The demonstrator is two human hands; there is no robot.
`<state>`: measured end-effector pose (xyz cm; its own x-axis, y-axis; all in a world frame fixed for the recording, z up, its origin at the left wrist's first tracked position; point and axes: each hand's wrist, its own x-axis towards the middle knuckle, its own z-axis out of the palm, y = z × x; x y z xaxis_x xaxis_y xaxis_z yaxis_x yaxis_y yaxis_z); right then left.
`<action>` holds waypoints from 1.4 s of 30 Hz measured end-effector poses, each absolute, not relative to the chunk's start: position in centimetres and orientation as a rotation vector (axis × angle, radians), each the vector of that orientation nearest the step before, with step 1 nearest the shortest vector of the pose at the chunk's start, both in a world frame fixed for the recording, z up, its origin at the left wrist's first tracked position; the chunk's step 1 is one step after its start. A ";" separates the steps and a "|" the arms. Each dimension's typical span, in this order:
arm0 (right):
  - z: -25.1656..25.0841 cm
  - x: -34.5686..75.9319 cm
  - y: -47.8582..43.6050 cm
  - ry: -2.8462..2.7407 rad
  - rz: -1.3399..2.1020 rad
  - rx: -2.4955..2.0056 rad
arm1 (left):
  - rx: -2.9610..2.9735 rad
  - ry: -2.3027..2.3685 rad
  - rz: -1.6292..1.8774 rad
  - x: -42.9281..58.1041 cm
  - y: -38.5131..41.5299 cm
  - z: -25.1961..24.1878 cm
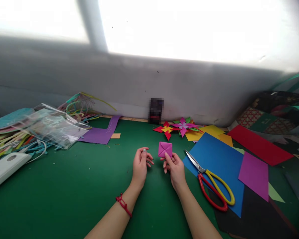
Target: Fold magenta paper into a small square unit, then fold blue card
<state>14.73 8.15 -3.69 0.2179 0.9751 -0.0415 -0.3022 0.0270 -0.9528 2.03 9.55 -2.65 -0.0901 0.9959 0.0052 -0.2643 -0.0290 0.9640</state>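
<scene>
Between the thumb and fingers of my right hand is a small folded square of magenta paper, with crease lines meeting at its middle. The hand grips its lower edge and holds it up over the green table. To the left of the paper, my left hand holds nothing; its fingers are loosely curved and apart. Right of my right hand, scissors with one red and one yellow handle lie on a blue paper sheet.
Folded paper stars sit at the back beside yellow paper. Red paper and magenta paper lie at right. On the left are purple paper, a clear plastic bag, pipe cleaners and a white device.
</scene>
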 end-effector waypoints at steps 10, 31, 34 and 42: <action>-2.7 15.4 10.2 -1.104 0.850 -1.658 | 0.990 1.157 1.429 2.2 9.3 -2.4; -0.3 22.2 6.9 -1.839 -0.061 -2.225 | 1.005 1.150 1.400 1.8 9.4 -2.0; -0.8 26.4 3.3 -1.706 0.127 -2.423 | 1.021 1.134 1.363 1.8 9.5 -2.2; -2.5 28.4 1.1 -1.596 0.281 -2.345 | 1.185 1.136 1.223 2.1 9.6 -2.8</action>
<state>28.43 1.11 -2.53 0.3673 0.9301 0.0017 0.8735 -0.3443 -0.3443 2.13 9.59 -2.85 0.0298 0.9995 0.0112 -0.0626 -0.0093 0.9980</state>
